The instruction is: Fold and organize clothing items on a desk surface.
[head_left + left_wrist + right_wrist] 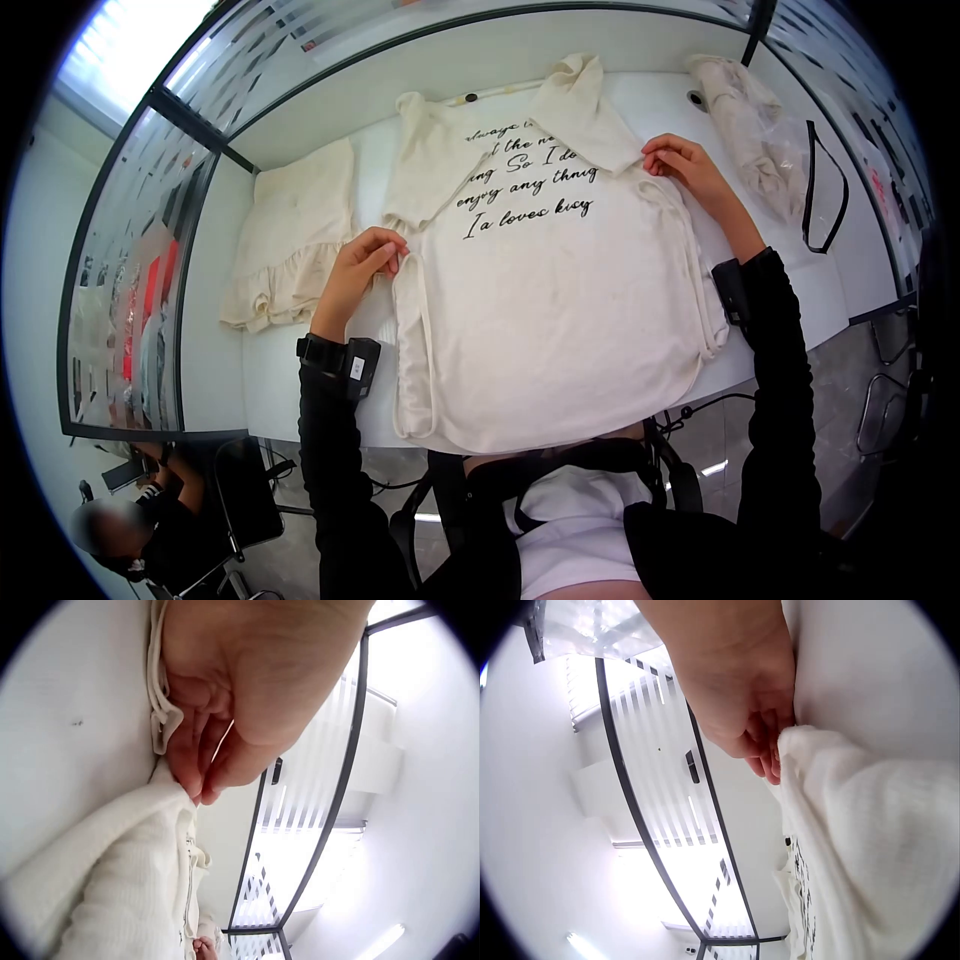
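A cream shirt [550, 330] with black script lettering lies spread on the white table, its sleeves turned in over the upper part and its sides folded. At its left edge, my left hand [365, 265] pinches the fabric just below the left sleeve [430, 165]. The left wrist view shows thumb and fingertips meeting on the shirt's folded edge [176, 799]. Across from it, my right hand [690, 170] is at the right sleeve's end [615, 160], fingers bent. In the right wrist view its fingertips pinch the edge of the cream cloth [810, 772], which partly covers them.
Another cream garment with a ruffled hem [290, 240] lies on the left. On the right are a rolled cream cloth in clear plastic [750, 130] and a black strap loop [825, 190]. Framed partitions [200, 75] enclose the table. A person [150, 520] sits at lower left.
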Demonstrator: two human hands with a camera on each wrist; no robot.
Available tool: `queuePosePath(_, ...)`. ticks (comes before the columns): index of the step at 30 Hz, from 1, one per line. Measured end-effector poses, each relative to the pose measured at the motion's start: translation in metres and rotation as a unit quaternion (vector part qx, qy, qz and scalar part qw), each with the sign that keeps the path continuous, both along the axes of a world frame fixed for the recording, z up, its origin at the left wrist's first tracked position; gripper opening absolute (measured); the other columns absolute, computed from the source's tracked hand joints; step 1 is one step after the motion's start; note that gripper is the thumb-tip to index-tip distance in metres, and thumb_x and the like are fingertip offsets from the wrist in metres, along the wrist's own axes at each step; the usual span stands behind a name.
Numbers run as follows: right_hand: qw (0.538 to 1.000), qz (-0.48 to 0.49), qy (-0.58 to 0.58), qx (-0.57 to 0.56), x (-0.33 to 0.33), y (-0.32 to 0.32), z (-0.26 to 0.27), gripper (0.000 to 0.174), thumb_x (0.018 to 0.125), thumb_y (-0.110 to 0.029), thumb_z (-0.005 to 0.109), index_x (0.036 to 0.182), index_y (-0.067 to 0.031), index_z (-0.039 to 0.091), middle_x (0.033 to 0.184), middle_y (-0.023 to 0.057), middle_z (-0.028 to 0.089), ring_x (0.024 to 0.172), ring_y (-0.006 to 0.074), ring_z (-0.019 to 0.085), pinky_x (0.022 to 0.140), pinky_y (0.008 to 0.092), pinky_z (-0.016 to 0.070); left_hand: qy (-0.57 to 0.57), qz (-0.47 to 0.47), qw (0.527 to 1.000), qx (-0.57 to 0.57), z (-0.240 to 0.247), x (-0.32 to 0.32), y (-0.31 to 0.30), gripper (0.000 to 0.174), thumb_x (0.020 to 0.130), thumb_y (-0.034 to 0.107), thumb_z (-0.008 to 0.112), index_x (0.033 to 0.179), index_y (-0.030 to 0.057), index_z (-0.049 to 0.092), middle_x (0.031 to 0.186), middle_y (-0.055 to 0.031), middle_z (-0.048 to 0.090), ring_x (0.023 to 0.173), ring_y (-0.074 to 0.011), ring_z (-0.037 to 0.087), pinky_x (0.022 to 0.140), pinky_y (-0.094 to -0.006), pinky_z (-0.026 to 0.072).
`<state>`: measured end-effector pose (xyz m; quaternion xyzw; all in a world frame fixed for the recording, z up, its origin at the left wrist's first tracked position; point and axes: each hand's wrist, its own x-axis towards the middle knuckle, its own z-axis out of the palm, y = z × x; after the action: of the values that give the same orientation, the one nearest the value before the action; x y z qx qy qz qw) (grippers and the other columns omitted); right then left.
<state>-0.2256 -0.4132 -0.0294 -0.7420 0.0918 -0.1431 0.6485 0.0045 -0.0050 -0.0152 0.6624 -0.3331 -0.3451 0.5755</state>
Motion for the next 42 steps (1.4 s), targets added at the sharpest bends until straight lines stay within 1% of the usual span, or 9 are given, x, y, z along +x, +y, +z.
queuePosePath(2, 1.000, 0.004, 0.000, 0.003, -0.0002, -0.0015, -0.0006, 0.020, 0.088, -0.008, 0.040, 0.098, 0.0011, 0.055, 0.085, 0.0045, 0.057, 0.079, 0.0086, 0.052, 0.076, 0.0200, 0.0426, -0.010, 0.000, 1.000, 0.003, -0.0011, 0.0018, 0.0004, 0.013, 0.088, 0.007, 0.045, 0.093, 0.0006, 0.055, 0.086, -0.0027, 0.058, 0.068, -0.0059, 0.048, 0.063, -0.0182, 0.0398)
queuePosePath(17, 1.000, 0.003, 0.008, -0.003, 0.0003, -0.0014, -0.0003, 0.019, 0.087, -0.009, 0.041, 0.097, 0.0002, 0.055, 0.085, 0.0033, 0.057, 0.078, 0.0077, 0.051, 0.076, 0.0192, 0.0422, -0.017, 0.006, 1.000, 0.014, 0.0009, 0.0000, -0.0002, 0.013, 0.087, 0.008, 0.045, 0.093, 0.0009, 0.056, 0.084, -0.0021, 0.058, 0.067, -0.0060, 0.048, 0.063, -0.0186, 0.0391)
queuePosePath(21, 1.000, -0.002, 0.007, -0.016, 0.0003, 0.0015, 0.0014, 0.018, 0.088, -0.008, 0.041, 0.097, 0.0008, 0.054, 0.083, 0.0032, 0.056, 0.076, 0.0074, 0.050, 0.074, 0.0190, 0.0408, -0.017, 0.005, 1.000, 0.010, -0.0012, 0.0012, 0.0000, 0.013, 0.087, 0.007, 0.046, 0.093, 0.0008, 0.056, 0.084, -0.0022, 0.058, 0.067, -0.0060, 0.048, 0.063, -0.0187, 0.0392)
queuePosePath(24, 1.000, -0.004, 0.009, -0.023, 0.0010, 0.0018, 0.0019, 0.018, 0.088, -0.008, 0.041, 0.096, 0.0007, 0.054, 0.083, 0.0032, 0.056, 0.076, 0.0074, 0.049, 0.075, 0.0190, 0.0407, -0.032, 0.002, 0.999, 0.019, -0.0002, 0.0003, -0.0004, 0.014, 0.088, 0.008, 0.044, 0.093, 0.0008, 0.056, 0.085, -0.0009, 0.057, 0.067, -0.0045, 0.047, 0.062, -0.0168, 0.0376)
queuePosePath(30, 0.999, -0.001, 0.006, -0.032, -0.0004, 0.0048, 0.0028, 0.018, 0.088, -0.008, 0.041, 0.096, 0.0007, 0.054, 0.083, 0.0028, 0.055, 0.076, 0.0068, 0.049, 0.074, 0.0185, 0.0404, -0.016, 0.010, 1.000, 0.023, -0.0005, -0.0008, -0.0006, 0.015, 0.089, 0.008, 0.044, 0.094, 0.0010, 0.056, 0.085, -0.0009, 0.057, 0.067, -0.0045, 0.046, 0.061, -0.0167, 0.0373)
queuePosePath(33, 1.000, -0.001, 0.009, -0.027, 0.0009, 0.0015, 0.0008, 0.019, 0.087, -0.008, 0.042, 0.096, 0.0005, 0.056, 0.083, 0.0027, 0.057, 0.077, 0.0079, 0.051, 0.076, 0.0200, 0.0422, -0.016, 0.007, 1.000, 0.019, -0.0009, 0.0002, -0.0004, 0.015, 0.089, 0.008, 0.044, 0.094, 0.0008, 0.056, 0.085, -0.0012, 0.057, 0.067, -0.0046, 0.046, 0.061, -0.0166, 0.0372)
queuePosePath(42, 0.999, -0.005, 0.011, -0.031, 0.0013, 0.0042, 0.0032, 0.018, 0.087, -0.007, 0.042, 0.095, 0.0002, 0.056, 0.081, 0.0022, 0.056, 0.076, 0.0076, 0.050, 0.075, 0.0196, 0.0420, -0.013, 0.002, 1.000, 0.022, 0.0014, -0.0006, -0.0008, 0.014, 0.088, 0.008, 0.044, 0.094, 0.0007, 0.055, 0.085, -0.0016, 0.057, 0.067, -0.0053, 0.047, 0.062, -0.0176, 0.0377)
